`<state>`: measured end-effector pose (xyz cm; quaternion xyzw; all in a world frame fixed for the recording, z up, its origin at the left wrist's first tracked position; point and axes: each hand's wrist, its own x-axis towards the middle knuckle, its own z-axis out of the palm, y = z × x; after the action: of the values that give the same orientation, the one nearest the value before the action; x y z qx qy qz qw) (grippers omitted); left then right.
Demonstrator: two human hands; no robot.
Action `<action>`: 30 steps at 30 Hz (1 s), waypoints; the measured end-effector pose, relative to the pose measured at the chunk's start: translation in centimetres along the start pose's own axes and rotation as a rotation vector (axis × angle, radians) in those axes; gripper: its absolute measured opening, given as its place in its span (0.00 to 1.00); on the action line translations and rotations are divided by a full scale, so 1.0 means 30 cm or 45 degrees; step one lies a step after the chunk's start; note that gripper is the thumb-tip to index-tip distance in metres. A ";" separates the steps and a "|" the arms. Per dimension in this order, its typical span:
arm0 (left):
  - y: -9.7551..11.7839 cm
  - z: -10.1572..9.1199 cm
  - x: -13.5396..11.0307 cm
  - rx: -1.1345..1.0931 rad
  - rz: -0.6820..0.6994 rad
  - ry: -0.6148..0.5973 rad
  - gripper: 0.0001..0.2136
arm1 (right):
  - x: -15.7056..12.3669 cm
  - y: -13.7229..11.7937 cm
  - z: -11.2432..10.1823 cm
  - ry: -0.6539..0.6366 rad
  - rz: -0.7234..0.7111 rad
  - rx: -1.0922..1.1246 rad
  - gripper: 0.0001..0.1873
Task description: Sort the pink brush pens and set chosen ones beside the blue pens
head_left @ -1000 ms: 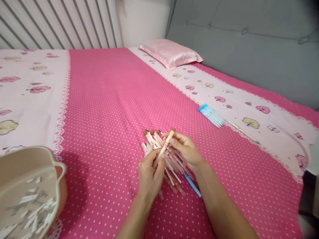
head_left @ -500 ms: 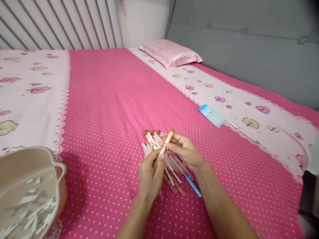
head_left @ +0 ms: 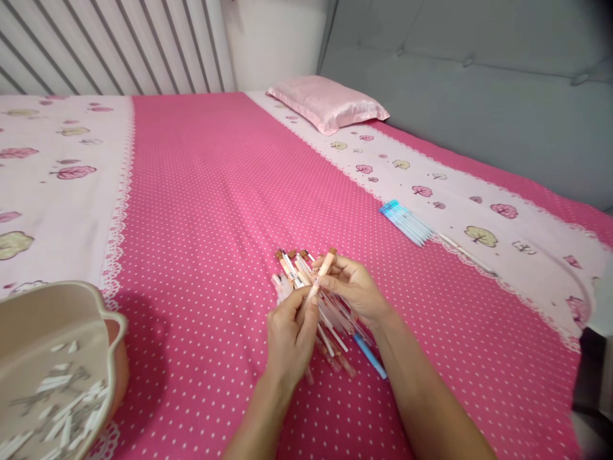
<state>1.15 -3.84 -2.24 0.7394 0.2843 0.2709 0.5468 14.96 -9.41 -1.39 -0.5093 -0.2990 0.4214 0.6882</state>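
Between my two hands is a peach-coloured pen (head_left: 326,264) with a brown end, tilted up and away from me. My left hand (head_left: 292,326) pinches its lower part between thumb and fingers. Higher up, my right hand (head_left: 357,287) has thumb and fingers closed on the same pen. Beneath both hands lies a loose pile of pens (head_left: 331,319), pale pink and white, several with brown ends; my hands hide part of it. A blue pen (head_left: 370,356) rests at the pile's right side, by my right wrist.
A beige basin (head_left: 108,377) with white scraps (head_left: 62,409) in it stands at the lower left. Farther right lie a row of light-blue pens (head_left: 407,222) and a single white pen (head_left: 467,253). A pink pillow (head_left: 330,102) is at the back, near the grey headboard (head_left: 460,96).
Hardly anything differs. Both hands keep the pen in nearly the same place, with only a slight shift of the right fingers.
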 end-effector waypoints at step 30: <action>0.007 0.005 -0.002 -0.120 0.000 -0.024 0.17 | -0.003 -0.005 0.000 -0.077 0.045 0.137 0.19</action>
<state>1.26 -4.03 -2.07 0.7154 0.2659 0.2770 0.5837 14.95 -9.51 -1.26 -0.4639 -0.2876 0.4642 0.6976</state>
